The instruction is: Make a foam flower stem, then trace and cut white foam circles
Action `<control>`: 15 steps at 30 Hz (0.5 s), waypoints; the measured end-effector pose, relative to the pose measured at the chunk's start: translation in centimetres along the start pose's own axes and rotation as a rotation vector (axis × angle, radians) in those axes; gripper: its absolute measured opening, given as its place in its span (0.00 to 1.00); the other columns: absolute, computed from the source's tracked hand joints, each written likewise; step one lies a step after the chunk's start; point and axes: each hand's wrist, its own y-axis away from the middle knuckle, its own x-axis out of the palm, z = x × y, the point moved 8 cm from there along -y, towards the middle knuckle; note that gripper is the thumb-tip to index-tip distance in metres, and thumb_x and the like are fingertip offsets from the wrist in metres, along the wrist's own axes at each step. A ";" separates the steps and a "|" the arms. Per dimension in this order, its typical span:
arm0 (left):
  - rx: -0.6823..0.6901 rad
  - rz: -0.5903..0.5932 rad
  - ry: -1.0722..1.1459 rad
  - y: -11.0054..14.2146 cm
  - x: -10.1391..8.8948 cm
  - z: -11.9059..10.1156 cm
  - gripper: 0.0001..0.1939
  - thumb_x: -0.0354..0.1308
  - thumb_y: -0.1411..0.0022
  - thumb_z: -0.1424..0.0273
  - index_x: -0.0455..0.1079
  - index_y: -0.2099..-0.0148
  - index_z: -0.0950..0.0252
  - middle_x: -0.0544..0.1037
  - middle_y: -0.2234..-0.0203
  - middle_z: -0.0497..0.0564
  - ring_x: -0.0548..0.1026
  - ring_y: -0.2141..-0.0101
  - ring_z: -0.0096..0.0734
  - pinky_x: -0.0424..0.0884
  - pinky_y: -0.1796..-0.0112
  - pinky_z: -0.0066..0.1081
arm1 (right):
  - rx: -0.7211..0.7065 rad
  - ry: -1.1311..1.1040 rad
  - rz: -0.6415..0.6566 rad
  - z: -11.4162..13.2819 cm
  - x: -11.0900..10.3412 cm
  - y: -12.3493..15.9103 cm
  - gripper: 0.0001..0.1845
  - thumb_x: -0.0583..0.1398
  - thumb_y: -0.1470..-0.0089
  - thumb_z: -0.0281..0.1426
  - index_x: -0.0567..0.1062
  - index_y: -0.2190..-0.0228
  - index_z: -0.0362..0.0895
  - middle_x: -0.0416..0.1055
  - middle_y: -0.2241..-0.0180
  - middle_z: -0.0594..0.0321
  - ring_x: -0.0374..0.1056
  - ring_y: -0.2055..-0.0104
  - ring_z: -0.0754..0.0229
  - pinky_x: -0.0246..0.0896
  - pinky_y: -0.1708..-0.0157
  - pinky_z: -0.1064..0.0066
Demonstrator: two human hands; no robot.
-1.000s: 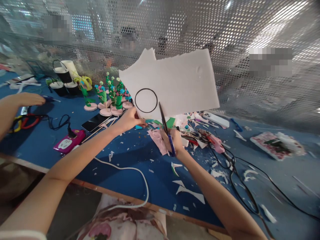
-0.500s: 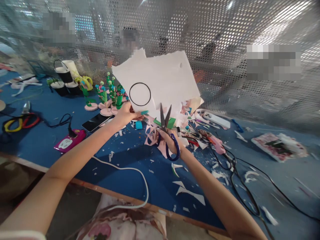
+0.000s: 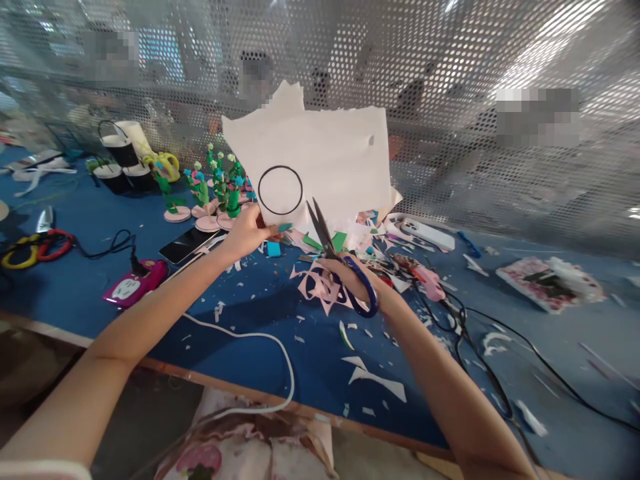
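My left hand (image 3: 253, 233) pinches the lower left edge of a white sheet of paper (image 3: 340, 153), which stands tilted up off the table. A black circle outline is drawn on its lower left part. My right hand (image 3: 345, 270) is closed on a pair of scissors (image 3: 323, 230) with dark blue handles. Their blades are nearly together and point up and left, beside the circle at the sheet's lower edge. Pink paper offcuts (image 3: 320, 287) lie below the right hand.
Green paper plants on round pink bases (image 3: 207, 223) stand left of the sheet. A black phone (image 3: 189, 245), a magenta device (image 3: 135, 283), red-and-yellow scissors (image 3: 45, 237) and a white cable (image 3: 250, 335) lie on the blue table. Scraps, black cables and a pink-handled tool (image 3: 427, 283) are on the right.
The scissors' blades have gone from spread to nearly together and now lean further left. The sheet has turned slightly and its top has risen a little.
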 end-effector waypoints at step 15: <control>0.016 0.078 -0.009 0.3 1.0 0.6 0.23 0.69 0.60 0.65 0.62 0.64 0.65 0.75 0.75 0.48 0.76 0.76 0.32 0.76 0.71 0.35 | 0.160 0.000 0.045 -0.5 -0.6 0.7 0.25 0.51 0.48 0.48 0.60 0.87 0.46 0.60 0.88 0.65 0.57 0.84 0.64 0.56 0.80 0.70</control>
